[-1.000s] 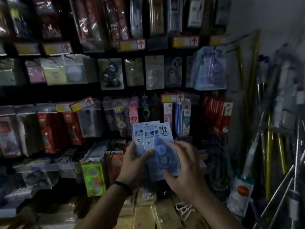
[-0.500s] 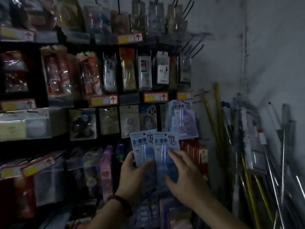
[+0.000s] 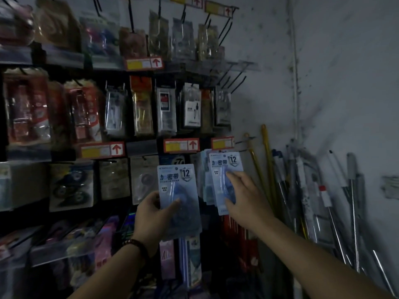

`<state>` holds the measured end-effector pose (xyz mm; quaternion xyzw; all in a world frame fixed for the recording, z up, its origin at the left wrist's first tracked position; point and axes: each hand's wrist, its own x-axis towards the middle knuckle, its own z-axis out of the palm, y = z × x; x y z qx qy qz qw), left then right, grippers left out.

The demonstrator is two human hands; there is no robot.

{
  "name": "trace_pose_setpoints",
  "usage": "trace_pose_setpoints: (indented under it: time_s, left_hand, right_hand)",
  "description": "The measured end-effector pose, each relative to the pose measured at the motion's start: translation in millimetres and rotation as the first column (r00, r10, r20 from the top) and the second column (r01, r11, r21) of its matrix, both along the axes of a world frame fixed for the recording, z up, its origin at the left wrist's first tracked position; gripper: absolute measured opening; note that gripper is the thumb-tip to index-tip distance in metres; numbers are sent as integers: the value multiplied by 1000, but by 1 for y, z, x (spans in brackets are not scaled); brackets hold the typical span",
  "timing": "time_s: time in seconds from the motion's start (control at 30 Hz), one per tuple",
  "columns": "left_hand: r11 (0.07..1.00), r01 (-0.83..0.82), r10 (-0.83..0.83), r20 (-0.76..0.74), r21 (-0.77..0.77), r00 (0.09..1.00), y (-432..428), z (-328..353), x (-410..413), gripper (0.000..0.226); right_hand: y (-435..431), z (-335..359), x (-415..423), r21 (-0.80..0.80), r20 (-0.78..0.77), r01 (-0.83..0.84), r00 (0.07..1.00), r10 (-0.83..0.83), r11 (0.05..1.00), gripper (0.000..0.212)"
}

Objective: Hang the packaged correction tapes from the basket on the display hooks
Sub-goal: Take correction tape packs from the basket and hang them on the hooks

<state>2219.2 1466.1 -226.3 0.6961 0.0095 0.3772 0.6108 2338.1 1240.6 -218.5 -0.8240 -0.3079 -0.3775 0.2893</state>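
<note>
2 packs in hand, 1 each. Left hand [image 3: 151,214] grips left pack [image 3: 177,184] low, thumb on its front, before the rack; right hand [image 3: 244,197] holds right pack [image 3: 220,169], fingers on its face, against the hung packs [image 3: 205,182], count unreadable. Both: pale-blue card, "12" shield badge, clear blister over blue dispenser.

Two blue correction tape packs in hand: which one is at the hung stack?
The pale blue carded pack under the right hand, overlapping the hung packs. The left hand grips the other pack lower, apart.
</note>
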Motion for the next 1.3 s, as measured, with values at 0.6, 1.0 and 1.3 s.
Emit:
trace_pose_setpoints:
  time_s: [0.6,1.0,1.3]
  left_hand:
    - [999,39,-39,-16,32,999,-9,12,6,26]
    - [995,96,-96,-36,-18,995,-16,14,6,31]
    - [969,214,-220,-39,-120,975,-47,19,12,29]
  right_hand:
    - [13,19,36,-63,-40,36,998,-39,997,84]
    - [35,9,41,-13,59,76,995,-75,997,78]
    - [26,-26,-25,-131,303,-122,940,157,984,92]
